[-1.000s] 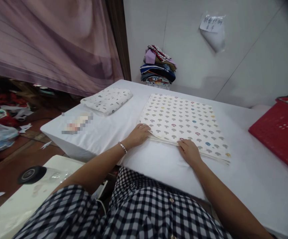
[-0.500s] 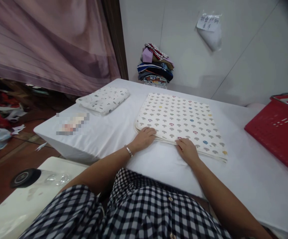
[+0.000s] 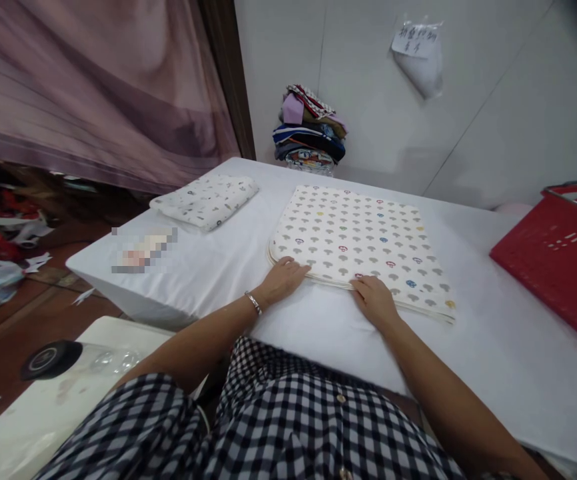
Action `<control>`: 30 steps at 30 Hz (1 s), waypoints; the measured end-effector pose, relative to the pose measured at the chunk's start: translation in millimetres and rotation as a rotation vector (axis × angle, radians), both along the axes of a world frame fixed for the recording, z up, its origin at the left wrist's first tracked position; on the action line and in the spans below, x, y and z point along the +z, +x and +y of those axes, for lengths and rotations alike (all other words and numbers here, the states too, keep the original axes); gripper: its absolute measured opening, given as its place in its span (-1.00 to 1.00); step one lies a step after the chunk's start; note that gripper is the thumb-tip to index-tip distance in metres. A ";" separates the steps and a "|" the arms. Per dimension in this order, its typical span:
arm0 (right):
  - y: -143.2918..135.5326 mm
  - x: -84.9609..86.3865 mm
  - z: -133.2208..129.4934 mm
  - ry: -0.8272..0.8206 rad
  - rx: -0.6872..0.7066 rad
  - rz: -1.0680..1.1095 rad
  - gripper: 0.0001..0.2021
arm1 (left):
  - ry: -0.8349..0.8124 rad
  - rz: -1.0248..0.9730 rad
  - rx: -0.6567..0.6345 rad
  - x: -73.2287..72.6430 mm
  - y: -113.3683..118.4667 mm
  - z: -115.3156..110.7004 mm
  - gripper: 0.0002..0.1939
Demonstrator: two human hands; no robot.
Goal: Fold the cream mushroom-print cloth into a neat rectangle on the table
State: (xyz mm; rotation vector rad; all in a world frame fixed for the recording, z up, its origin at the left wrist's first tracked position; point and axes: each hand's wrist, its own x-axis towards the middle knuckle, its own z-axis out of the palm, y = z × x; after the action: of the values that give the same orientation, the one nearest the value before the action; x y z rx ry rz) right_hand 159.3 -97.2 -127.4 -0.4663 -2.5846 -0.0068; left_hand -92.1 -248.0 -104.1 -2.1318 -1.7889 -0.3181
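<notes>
A folded white cloth with a mushroom print [image 3: 353, 240] lies flat on the white-covered table [image 3: 498, 360], its layers showing along the near edge. At the near left part of that edge, my left hand [image 3: 283, 279] has its fingers closed on the cloth; a silver bracelet is on the wrist. Further right, my right hand [image 3: 372, 299] grips the same near edge, fingertips on top and thumb hidden. A second folded cloth with a small print [image 3: 206, 202] rests at the back left, apart from both hands.
A red basket [image 3: 558, 260] stands at the right. Folded fabrics [image 3: 311, 130] are stacked behind the table by the wall. A blurred-out item [image 3: 143, 250] lies at the table's left. A cream surface [image 3: 28, 420] at lower left holds a clear bottle with a black end [image 3: 51, 360].
My left hand has shifted slightly to the left along the near edge, its fingers drawn closer to the rim. My right hand and the cloth look almost unchanged.
</notes>
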 end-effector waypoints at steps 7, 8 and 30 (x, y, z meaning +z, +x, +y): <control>-0.5 1.2 -1.0 -0.007 -0.007 -0.001 -0.73 | -0.045 -0.104 0.008 -0.8 -2.8 -4.0 -0.79; -0.4 1.1 -0.9 -0.010 -0.008 -0.002 -0.73 | -0.041 -0.123 0.011 -0.6 -3.2 -5.0 -0.78; 0.3 -0.4 0.0 -0.013 -0.007 -0.013 -0.78 | -0.031 -0.118 -0.011 7.2 -33.2 -20.9 -0.74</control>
State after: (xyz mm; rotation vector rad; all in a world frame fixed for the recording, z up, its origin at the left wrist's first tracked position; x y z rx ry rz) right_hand 159.6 -97.2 -127.8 -0.4815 -2.5970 0.0048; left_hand -125.4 -268.9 -96.9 -2.1859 -1.8583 -0.4299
